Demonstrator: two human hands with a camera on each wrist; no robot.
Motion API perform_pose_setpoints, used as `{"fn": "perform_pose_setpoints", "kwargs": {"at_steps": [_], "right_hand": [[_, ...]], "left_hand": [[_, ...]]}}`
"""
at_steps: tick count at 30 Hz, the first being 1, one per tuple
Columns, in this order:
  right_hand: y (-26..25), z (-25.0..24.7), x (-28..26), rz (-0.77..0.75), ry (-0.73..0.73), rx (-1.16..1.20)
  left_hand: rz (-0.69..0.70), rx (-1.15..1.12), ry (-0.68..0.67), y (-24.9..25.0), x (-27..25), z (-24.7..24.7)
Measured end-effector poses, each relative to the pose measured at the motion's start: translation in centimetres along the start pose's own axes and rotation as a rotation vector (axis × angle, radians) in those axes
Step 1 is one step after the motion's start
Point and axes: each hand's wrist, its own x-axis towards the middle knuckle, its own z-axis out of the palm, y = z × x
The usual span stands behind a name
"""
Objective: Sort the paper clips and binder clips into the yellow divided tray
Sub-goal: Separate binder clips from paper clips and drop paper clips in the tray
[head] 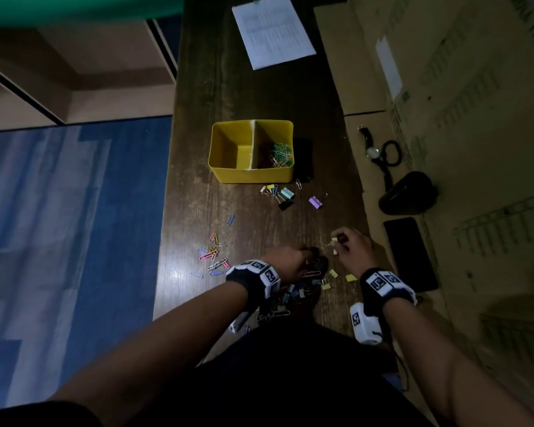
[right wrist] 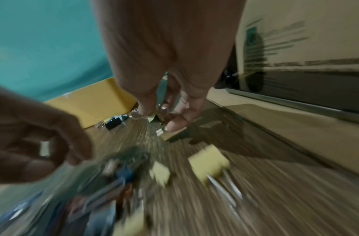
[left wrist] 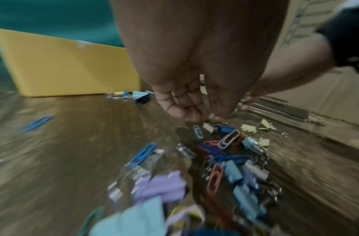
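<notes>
The yellow divided tray [head: 228, 175] [left wrist: 69, 67] stands mid-table; its right half holds paper clips [head: 279, 154] and its left half looks bare. A mixed pile of clips [head: 296, 292] [left wrist: 225, 159] lies at the near edge. My left hand [head: 292, 261] [left wrist: 206, 117] hovers on that pile with fingers bent toward the thumb; a hold is unclear. My right hand [head: 339, 243] [right wrist: 154, 115] pinches a small yellow binder clip [head: 334, 239] [right wrist: 154, 119] above the table. More yellow binder clips [head: 350, 277] [right wrist: 208, 158] lie beneath it.
Several binder clips [head: 282, 194] and a purple one [head: 315, 201] lie before the tray. Loose paper clips [head: 213, 254] are scattered left. Cardboard [head: 475, 118] at the right carries a watch [head: 373, 152], a black object [head: 409, 192] and a phone [head: 410, 254]. A paper sheet [head: 272, 29] lies far back.
</notes>
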Motion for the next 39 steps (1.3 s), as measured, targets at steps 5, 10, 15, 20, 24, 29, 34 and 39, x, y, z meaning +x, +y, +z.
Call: {"fn": "perform_pose_setpoints", "kwargs": {"at_steps": [5,10,15,20,24,29,34,39], "right_hand": [[-0.7,0.2,3.0,0.028,-0.016,0.099],[-1.3,-1.3,2.0,0.088,-0.006,-0.017],[1.6,-2.3,-2.2,0.254,-0.277,-0.406],[3.5,0.8,-3.4,0.217,-0.257,-0.400],[3.2,1.7,-2.3,0.146,-0.093,-0.346],[2.3,1.5,-0.5,0.161,0.064,-0.083],[3.3,1.8,-1.0,0.072,-0.111,-0.193],[3.7,1.6,-0.5,0.045,-0.078,-0.124]], "left_hand": [[0.071,0.043,-0.056,1.5,1.5,0.1],[0.004,0.007,-0.023,1.2,2.4,0.6],[0.028,0.107,-0.046,1.3,3.4,0.9],[0.077,0.091,-0.066,1.7,4.2,0.9],[-0.001,0.007,-0.037,1.5,4.7,0.0],[-0.050,-0.076,0.010,-0.5,4.1,-0.6],[-0.061,0.016,0.023,-2.4,1.6,0.3],[-0.087,0.054,0.021,-2.5,0.7,2.3]]}}
